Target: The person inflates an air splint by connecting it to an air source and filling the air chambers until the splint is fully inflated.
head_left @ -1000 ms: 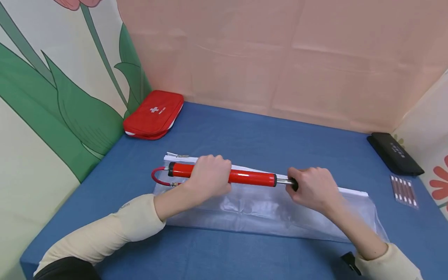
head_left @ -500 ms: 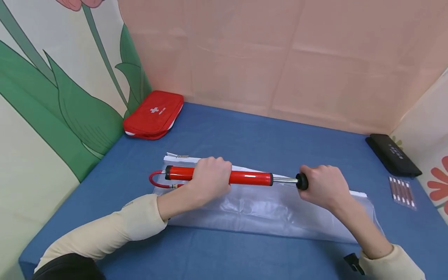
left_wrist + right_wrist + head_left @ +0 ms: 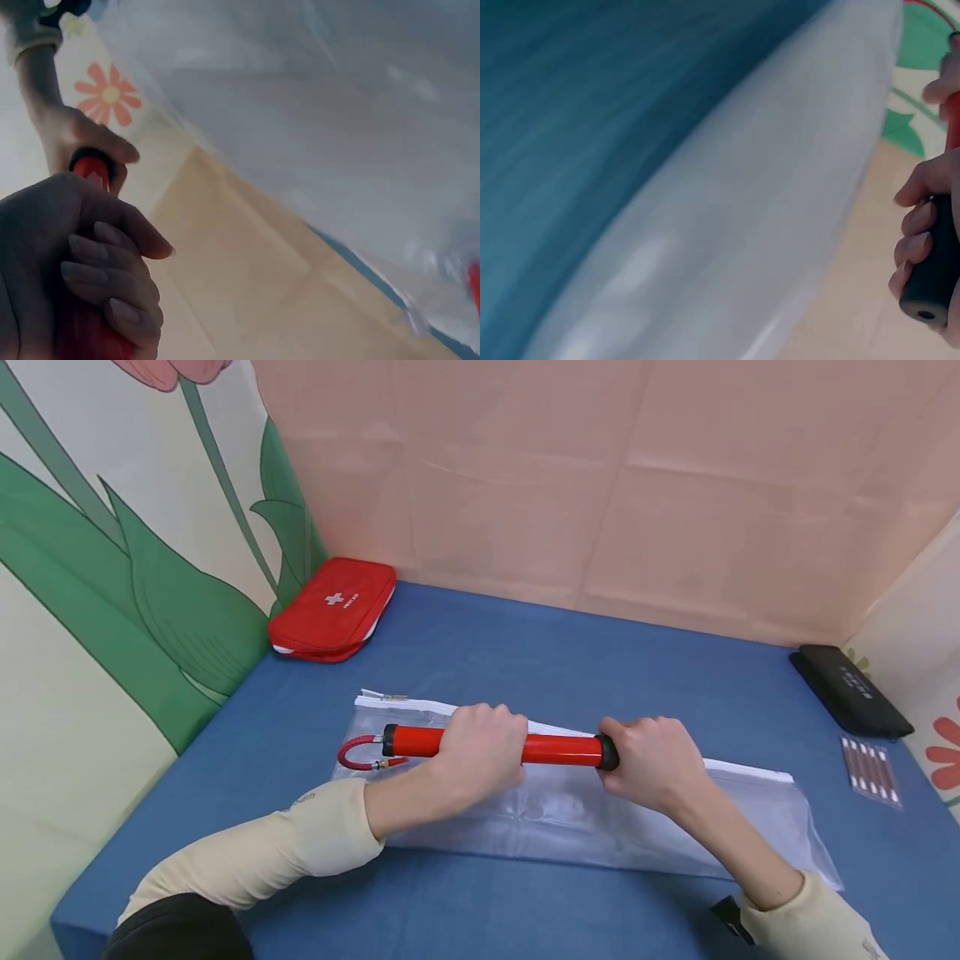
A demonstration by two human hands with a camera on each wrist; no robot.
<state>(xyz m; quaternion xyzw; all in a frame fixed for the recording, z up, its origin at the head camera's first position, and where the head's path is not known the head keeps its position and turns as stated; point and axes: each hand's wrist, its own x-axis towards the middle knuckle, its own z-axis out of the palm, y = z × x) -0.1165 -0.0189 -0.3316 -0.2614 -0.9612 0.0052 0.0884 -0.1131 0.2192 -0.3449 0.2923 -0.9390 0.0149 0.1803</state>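
Note:
A red hand pump with black end caps lies level across the head view, held above a clear zip bag. Round the middle of its barrel my left hand is wrapped, the fingers curled in the left wrist view. My right hand grips the black handle, which sits right up against the barrel end, with no metal rod showing. A short red hose loops from the pump's left end back beneath the barrel.
On the blue tabletop, a red first-aid pouch sits at the back left. A black case and a small pack of swabs lie to the right. Behind stands a pinkish-beige backdrop.
The pump's metal rod first slid further out as my right hand moved right, then went fully in as that hand came back left. My left hand shifted slightly right with the barrel.

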